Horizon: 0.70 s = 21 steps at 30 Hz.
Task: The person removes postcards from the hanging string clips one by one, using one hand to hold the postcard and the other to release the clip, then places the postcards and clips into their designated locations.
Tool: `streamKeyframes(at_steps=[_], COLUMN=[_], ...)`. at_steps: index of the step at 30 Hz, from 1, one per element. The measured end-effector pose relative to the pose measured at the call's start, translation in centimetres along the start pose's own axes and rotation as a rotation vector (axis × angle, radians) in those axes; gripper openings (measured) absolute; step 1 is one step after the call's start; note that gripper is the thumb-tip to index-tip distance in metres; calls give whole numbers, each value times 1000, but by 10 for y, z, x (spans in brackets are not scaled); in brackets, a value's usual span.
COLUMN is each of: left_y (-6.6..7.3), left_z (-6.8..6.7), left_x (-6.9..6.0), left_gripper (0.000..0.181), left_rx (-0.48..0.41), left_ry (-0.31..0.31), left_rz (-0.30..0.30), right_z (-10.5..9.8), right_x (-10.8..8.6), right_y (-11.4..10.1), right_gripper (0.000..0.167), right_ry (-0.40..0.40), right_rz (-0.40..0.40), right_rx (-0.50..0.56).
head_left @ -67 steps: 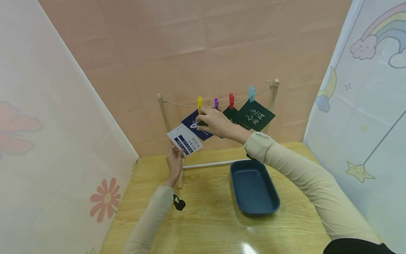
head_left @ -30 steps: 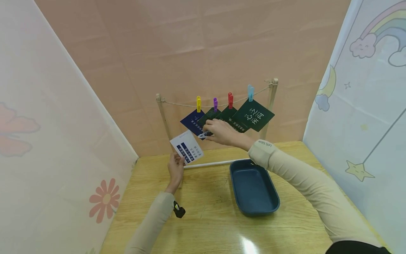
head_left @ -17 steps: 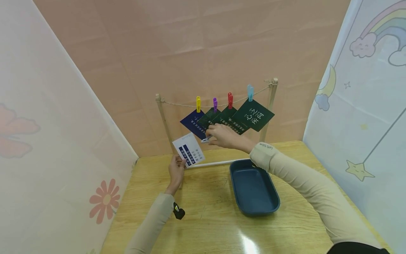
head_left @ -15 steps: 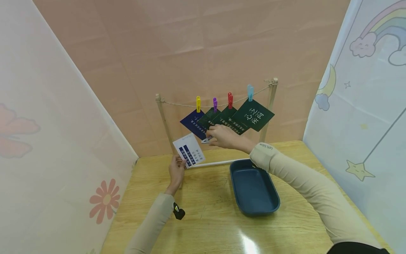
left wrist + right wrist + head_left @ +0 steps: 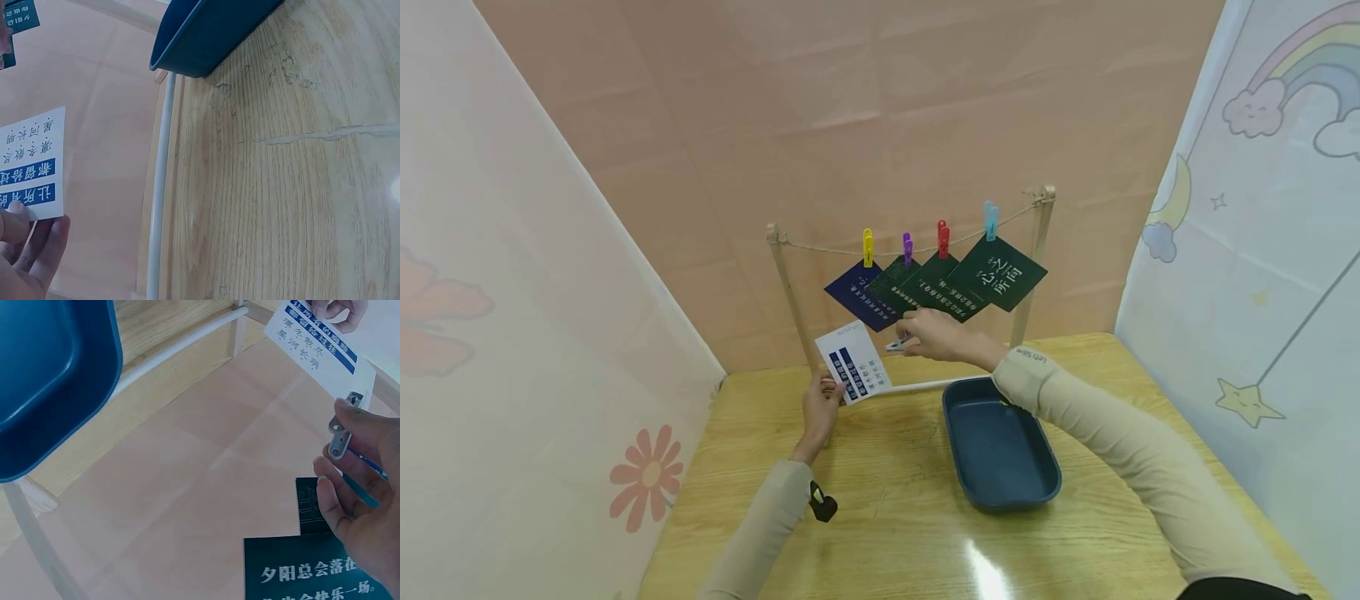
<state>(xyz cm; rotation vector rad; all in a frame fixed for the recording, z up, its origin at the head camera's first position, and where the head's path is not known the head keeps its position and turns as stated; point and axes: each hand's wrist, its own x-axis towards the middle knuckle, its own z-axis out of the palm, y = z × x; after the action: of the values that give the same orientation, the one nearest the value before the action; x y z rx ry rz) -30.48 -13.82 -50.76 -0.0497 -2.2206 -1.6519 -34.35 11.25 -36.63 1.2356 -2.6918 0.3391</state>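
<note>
My left hand (image 5: 822, 410) pinches the lower left corner of a white card (image 5: 852, 354) printed with blue bands and characters. My right hand (image 5: 938, 336) holds a grey clothespin (image 5: 338, 444) between thumb and fingers, just right of the white card and below the hanging cards. In the right wrist view the clothespin's end appears close to the card's edge; I cannot tell whether they touch. Above, a navy card (image 5: 852, 292) hangs from a yellow clothespin (image 5: 868, 248). Several dark green cards (image 5: 1000, 271) hang from purple, red and light blue clothespins (image 5: 991, 220).
A thin rope (image 5: 823, 248) runs between two wooden posts (image 5: 786, 279). Under it a white rod (image 5: 917, 386) crosses the wooden table (image 5: 880, 533). The dark blue tray (image 5: 1003, 450) stands on the table below my right forearm. Patterned white sheets flank both sides.
My right hand has come down from beside the yellow clothespin, the grey clothespin still in it. The left hand has brought the white card slightly right and lower, away from the navy card.
</note>
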Motion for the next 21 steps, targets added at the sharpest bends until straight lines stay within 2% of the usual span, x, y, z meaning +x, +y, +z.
streamKeyframes(at_steps=[4, 11, 19, 21], left_y=[0, -6, -8, -3], left_z=[-1, -2, -3, -5], left_x=[0, -2, -5, -7], left_gripper=[19, 18, 21, 21], left_rx=[9, -42, -32, -29], left_ry=[-18, -57, -100, -116], left_rz=[-7, -22, -34, -40], right_z=[6, 16, 28, 31], right_x=[-4, -14, -18, -20], right_y=[5, 13, 19, 21], right_gripper=[19, 20, 21, 21], right_ry=[-9, -6, 6, 17], right_rz=[3, -11, -5, -9], right_rx=[24, 47, -47, -60])
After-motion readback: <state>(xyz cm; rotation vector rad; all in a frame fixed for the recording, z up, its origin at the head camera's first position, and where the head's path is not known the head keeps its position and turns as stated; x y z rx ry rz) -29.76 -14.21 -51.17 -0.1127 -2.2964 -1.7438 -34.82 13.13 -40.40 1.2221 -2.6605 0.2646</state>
